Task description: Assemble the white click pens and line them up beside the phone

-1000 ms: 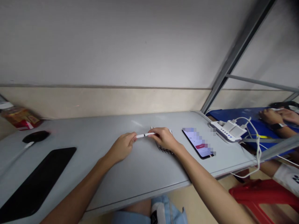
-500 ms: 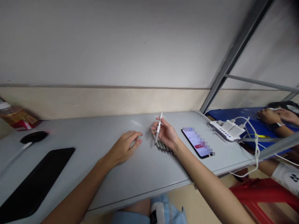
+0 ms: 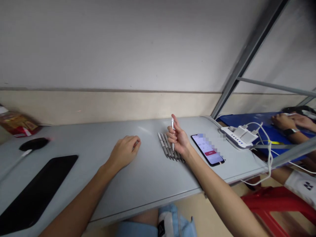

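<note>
My right hand (image 3: 181,140) is closed around a white and grey pen (image 3: 172,123), held nearly upright with its white end at the top, thumb beside it. Below the hand, several similar pens (image 3: 164,146) lie side by side in a slanted row on the grey desk (image 3: 148,177); the hand hides part of the row. To the left, my left hand (image 3: 125,150) rests on the desk with its fingers curled in and no object showing in them.
A lit phone (image 3: 208,149) lies right of the pens, beside a white power strip (image 3: 237,136) with plugs and cables. On the left are a black mat (image 3: 39,194), a black disc on a cable (image 3: 34,144) and a bottle (image 3: 17,123). Another person's hands (image 3: 287,121) are far right.
My right hand has turned the pen more upright and wrapped its fingers around it. My left hand has drawn back leftward, and its fingers have curled in. More of the pen row shows.
</note>
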Tool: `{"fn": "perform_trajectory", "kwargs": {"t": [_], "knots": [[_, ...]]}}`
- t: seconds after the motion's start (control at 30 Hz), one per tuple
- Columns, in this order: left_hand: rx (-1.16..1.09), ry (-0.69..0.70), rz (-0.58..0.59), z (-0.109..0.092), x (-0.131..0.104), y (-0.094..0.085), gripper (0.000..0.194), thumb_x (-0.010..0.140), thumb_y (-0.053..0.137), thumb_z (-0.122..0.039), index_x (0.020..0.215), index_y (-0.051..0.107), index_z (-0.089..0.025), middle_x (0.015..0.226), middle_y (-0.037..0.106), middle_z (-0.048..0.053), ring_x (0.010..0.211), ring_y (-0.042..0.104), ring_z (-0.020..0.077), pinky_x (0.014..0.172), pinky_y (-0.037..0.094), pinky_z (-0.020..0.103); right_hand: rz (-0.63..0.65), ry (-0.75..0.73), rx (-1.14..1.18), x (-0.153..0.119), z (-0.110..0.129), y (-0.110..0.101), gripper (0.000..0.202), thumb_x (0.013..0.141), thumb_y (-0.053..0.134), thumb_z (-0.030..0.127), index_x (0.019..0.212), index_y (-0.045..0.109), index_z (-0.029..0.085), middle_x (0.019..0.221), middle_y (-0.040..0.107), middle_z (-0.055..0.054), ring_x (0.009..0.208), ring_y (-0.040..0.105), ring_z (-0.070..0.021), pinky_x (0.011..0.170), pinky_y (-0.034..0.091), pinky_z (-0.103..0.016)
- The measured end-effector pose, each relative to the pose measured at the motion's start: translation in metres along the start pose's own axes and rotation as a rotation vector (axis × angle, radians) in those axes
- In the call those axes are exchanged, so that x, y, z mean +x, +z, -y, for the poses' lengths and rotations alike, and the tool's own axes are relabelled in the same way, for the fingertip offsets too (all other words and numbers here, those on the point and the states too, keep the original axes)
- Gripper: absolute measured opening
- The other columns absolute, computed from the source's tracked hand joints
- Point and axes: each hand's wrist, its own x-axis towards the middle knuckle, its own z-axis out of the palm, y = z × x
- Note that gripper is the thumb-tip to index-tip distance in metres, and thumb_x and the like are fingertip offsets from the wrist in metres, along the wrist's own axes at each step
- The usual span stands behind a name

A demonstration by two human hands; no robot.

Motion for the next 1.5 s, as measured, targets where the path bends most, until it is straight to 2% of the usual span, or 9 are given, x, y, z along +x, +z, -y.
{"fn": "perform_trajectory", "kwargs": {"t": [0.2, 0.4, 0.53, 0.83, 0.93, 1.1, 1.27, 1.37, 1.5], "knots": [[0.024, -0.039, 0.045, 0.014, -0.001, 0.003, 0.013, 0.088, 0.045, -0.026, 0.084, 0.057, -0.022, 0.078, 0.061, 0.003, 0.075, 0.054, 0.02, 0.069, 0.04, 0.033, 0.0, -0.012, -0.003, 0.0, 0.0, 0.001, 0.045, 0.088, 0.059, 0.031, 0.13, 0.043, 0.04, 0.062, 0.026, 0.008, 0.044, 0.017, -0.0067, 0.037, 0.014, -0.016], [-0.156, 0.055, 0.156, 0.015, -0.002, 0.001, 0.015, 0.081, 0.059, -0.034, 0.089, 0.056, -0.022, 0.085, 0.059, 0.001, 0.082, 0.054, 0.0186, 0.076, 0.042, 0.031, 0.041, 0.01, 0.058, 0.0, 0.0, 0.0, 0.042, 0.09, 0.057, 0.03, 0.129, 0.043, 0.038, 0.063, 0.027, 0.008, 0.045, 0.017, -0.0063, 0.038, 0.012, -0.016], [-0.185, 0.099, 0.216, 0.015, -0.002, 0.0, 0.016, 0.077, 0.063, -0.034, 0.083, 0.055, -0.022, 0.084, 0.058, 0.0, 0.082, 0.053, 0.0181, 0.075, 0.041, 0.03, 0.062, 0.022, 0.069, 0.0, -0.001, 0.0, 0.044, 0.091, 0.056, 0.03, 0.132, 0.042, 0.038, 0.064, 0.029, 0.008, 0.045, 0.018, -0.006, 0.038, 0.012, -0.017], [-0.097, 0.038, 0.088, 0.019, 0.0, 0.0, 0.008, 0.083, 0.052, -0.028, 0.082, 0.055, -0.021, 0.083, 0.06, 0.002, 0.08, 0.053, 0.0183, 0.075, 0.04, 0.031, 0.018, 0.034, 0.084, 0.0, -0.001, 0.001, 0.037, 0.089, 0.06, 0.027, 0.122, 0.047, 0.036, 0.059, 0.029, 0.009, 0.042, 0.019, -0.0054, 0.038, 0.011, -0.016], [-0.066, -0.027, 0.027, 0.022, 0.0, -0.004, 0.013, 0.086, 0.05, -0.032, 0.083, 0.056, -0.02, 0.084, 0.062, 0.003, 0.08, 0.055, 0.0186, 0.074, 0.04, 0.03, 0.026, 0.023, 0.132, 0.001, 0.0, 0.0, 0.035, 0.089, 0.059, 0.024, 0.12, 0.048, 0.036, 0.059, 0.03, 0.009, 0.042, 0.02, -0.0051, 0.038, 0.01, -0.015], [0.04, -0.286, 0.008, 0.028, 0.0, -0.01, 0.037, 0.094, 0.035, -0.04, 0.069, 0.053, -0.02, 0.071, 0.061, 0.004, 0.066, 0.054, 0.0195, 0.062, 0.036, 0.031, 0.033, 0.027, 0.148, 0.001, 0.001, -0.002, 0.033, 0.089, 0.058, 0.024, 0.118, 0.049, 0.037, 0.059, 0.03, 0.009, 0.041, 0.021, -0.0051, 0.037, 0.01, -0.015], [-0.034, -0.117, -0.07, 0.025, -0.001, -0.01, 0.019, 0.092, 0.039, -0.027, 0.089, 0.056, -0.019, 0.09, 0.062, 0.006, 0.088, 0.055, 0.0205, 0.079, 0.041, 0.032, 0.037, -0.011, 0.146, 0.001, 0.002, -0.002, 0.037, 0.091, 0.056, 0.024, 0.123, 0.046, 0.039, 0.059, 0.033, 0.009, 0.041, 0.021, -0.0052, 0.037, 0.01, -0.015], [-0.044, -0.019, 0.005, 0.021, -0.003, -0.007, 0.018, 0.086, 0.051, -0.031, 0.101, 0.055, -0.021, 0.104, 0.061, 0.005, 0.101, 0.052, 0.0222, 0.091, 0.039, 0.037, 0.043, -0.007, 0.129, 0.0, 0.002, -0.002, 0.039, 0.091, 0.056, 0.025, 0.125, 0.045, 0.039, 0.06, 0.034, 0.009, 0.041, 0.022, -0.0049, 0.038, 0.011, -0.015], [-0.034, 0.004, 0.14, 0.015, -0.004, -0.006, 0.028, 0.079, 0.06, -0.036, 0.104, 0.055, -0.023, 0.112, 0.058, 0.005, 0.108, 0.049, 0.0249, 0.094, 0.037, 0.041, 0.036, -0.003, 0.118, 0.001, 0.002, -0.002, 0.032, 0.089, 0.058, 0.026, 0.118, 0.049, 0.037, 0.059, 0.033, 0.009, 0.041, 0.021, -0.0048, 0.037, 0.01, -0.014]]}}
